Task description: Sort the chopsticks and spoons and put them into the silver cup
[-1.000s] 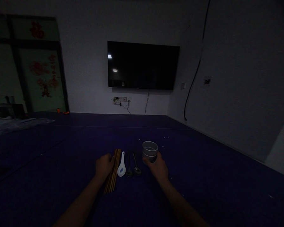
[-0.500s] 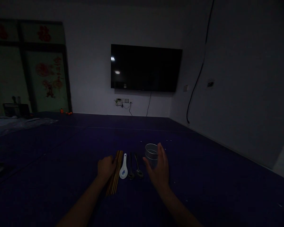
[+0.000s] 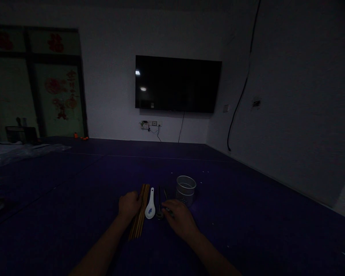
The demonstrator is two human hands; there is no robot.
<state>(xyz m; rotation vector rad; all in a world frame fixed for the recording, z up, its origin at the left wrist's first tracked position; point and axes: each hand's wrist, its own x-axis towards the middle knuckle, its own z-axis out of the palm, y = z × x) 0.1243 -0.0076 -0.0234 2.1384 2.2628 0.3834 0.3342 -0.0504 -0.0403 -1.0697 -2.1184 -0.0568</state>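
- The chopsticks [image 3: 138,222] are laid side by side on the dark blue surface [image 3: 103,184], with the left hand [image 3: 129,206] set against their left edge; its fingers are curled, but whether any stick is gripped cannot be told
- If that hand were pushed sideways, the sticks could be rolled apart, being thin and seemingly untied, and shoved into the white spoon [image 3: 150,209] just to their right
- The right metal spoon [image 3: 165,193] is partly covered by the right hand [image 3: 181,219], whose fingers are bent with little or no gap between the tips; whether the spoon is pinched cannot be told
- Through a poor hold on the narrow metal, that spoon could be twisted or dropped
- The middle metal spoon [image 3: 160,216] is set close to the same fingertips, so it could be knocked askew by them
- The metal cup [image 3: 185,193] is stood upright just beyond the right hand and could be nudged or tipped by raised knuckles
- A grasp could be misjudged in the dim light, as the metal spoons are barely set off from the surface
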